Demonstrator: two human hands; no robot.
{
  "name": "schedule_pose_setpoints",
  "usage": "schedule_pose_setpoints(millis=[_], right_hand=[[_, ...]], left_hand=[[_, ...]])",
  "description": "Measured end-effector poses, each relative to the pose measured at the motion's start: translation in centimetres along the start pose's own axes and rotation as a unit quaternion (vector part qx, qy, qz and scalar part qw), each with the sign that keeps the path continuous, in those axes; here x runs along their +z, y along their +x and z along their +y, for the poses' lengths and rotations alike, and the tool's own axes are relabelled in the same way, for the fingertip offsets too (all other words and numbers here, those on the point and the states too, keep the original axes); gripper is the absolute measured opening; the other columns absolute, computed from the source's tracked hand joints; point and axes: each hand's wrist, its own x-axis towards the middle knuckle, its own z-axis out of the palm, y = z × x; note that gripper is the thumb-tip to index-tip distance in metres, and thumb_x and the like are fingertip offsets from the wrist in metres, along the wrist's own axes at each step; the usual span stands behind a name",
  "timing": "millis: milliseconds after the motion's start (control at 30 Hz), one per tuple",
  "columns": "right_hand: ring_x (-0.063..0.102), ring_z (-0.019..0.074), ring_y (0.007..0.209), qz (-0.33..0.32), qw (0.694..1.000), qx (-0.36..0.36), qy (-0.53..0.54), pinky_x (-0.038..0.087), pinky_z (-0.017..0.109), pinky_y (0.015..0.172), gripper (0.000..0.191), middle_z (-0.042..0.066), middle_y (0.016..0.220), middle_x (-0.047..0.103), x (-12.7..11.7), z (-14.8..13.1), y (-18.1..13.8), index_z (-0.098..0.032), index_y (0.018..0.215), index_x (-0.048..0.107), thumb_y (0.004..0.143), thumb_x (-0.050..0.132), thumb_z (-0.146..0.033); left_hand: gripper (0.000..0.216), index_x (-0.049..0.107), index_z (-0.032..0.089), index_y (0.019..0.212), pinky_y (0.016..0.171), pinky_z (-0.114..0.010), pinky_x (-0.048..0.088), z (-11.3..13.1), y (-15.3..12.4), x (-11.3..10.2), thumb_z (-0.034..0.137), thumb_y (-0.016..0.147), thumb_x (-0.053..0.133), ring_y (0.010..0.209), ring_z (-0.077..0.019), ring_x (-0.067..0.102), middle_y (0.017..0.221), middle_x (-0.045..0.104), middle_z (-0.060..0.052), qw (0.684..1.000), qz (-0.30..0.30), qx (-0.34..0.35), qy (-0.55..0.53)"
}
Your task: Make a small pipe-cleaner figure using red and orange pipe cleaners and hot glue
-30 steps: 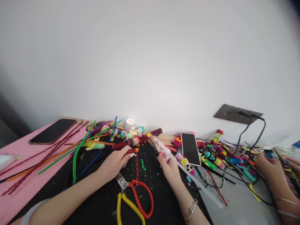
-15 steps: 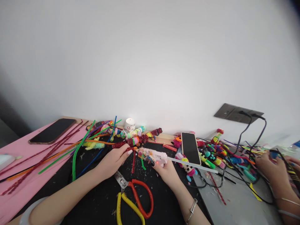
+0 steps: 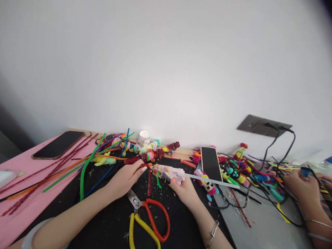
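Note:
My right hand (image 3: 183,188) is closed around a hot glue gun (image 3: 176,173); a long white glue stick (image 3: 211,180) juts from its rear. The gun's nozzle points left, close to the fingertips of my left hand (image 3: 132,176). Those fingers pinch a dark red pipe cleaner (image 3: 145,166), partly hidden by the hand. Behind lies a dark red pipe-cleaner roll (image 3: 140,158) with coloured bands. Below my hands, scissors (image 3: 145,207) with red and yellow handles rest on the black mat (image 3: 109,221).
A phone (image 3: 58,145) and loose pipe cleaners (image 3: 59,166) lie on the pink surface at left. Another phone (image 3: 210,162) stands near several pipe-cleaner figures (image 3: 233,173). Cords (image 3: 269,148) run from the wall socket (image 3: 259,125). At right, another person's hand (image 3: 301,186) is at work.
My hands and the glue gun stay almost in place. The glue stick's rear end has shifted slightly toward the gun. The other person's hand has moved a little.

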Motion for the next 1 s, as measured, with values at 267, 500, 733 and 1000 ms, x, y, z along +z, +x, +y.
schedule_pose_setpoints(millis=[267, 500, 733, 1000], right_hand=[[0.066, 0.0272, 0.104, 0.009, 1.0, -0.008, 0.002, 0.051, 0.044, 0.092, 0.031, 0.008, 0.113, 0.071, -0.02, 0.05, 0.02, -0.02, 0.112, 0.067, 0.082, 0.062, -0.025], [0.068, 0.0264, 0.098, 0.03, 1.0, -0.008, 0.0, 0.053, 0.042, 0.088, 0.031, 0.007, 0.108, 0.072, 0.05, -0.48, 0.08, -0.021, 0.108, 0.069, 0.078, 0.061, -0.021], [0.069, 0.026, 0.094, 0.038, 0.999, 0.001, -0.014, 0.055, 0.041, 0.084, 0.031, 0.006, 0.103, 0.074, 0.08, -0.62, 0.03, -0.02, 0.106, 0.069, 0.076, 0.06, -0.02], [0.069, 0.0262, 0.095, 0.039, 0.999, -0.006, -0.002, 0.054, 0.042, 0.085, 0.029, 0.007, 0.105, 0.073, 0.03, -0.34, 0.06, -0.021, 0.106, 0.068, 0.077, 0.061, -0.022]], left_hand=[[0.03, 0.044, 0.023, 0.081, 0.058, -0.027, 0.031, -0.02, 0.03, 0.01, 0.043, 0.096, 0.028, 0.06, -0.0188, 0.053, 0.06, 0.05, 0.004, 1.0, 0.001, 0.004, 0.01], [0.03, 0.044, 0.023, 0.08, 0.059, -0.028, 0.032, 0.04, 0.06, -0.1, 0.043, 0.096, 0.028, 0.063, -0.0199, 0.055, 0.062, 0.053, 0.003, 1.0, -0.003, 0.004, 0.022], [0.029, 0.045, 0.023, 0.081, 0.06, -0.028, 0.034, 0.32, 0.0, -0.12, 0.042, 0.096, 0.028, 0.066, -0.0216, 0.058, 0.065, 0.057, 0.001, 0.999, -0.003, 0.009, 0.044], [0.028, 0.048, 0.023, 0.084, 0.063, -0.029, 0.037, 0.35, -0.02, -0.13, 0.04, 0.096, 0.029, 0.073, -0.0235, 0.062, 0.076, 0.063, -0.002, 0.997, -0.005, 0.025, 0.071]])
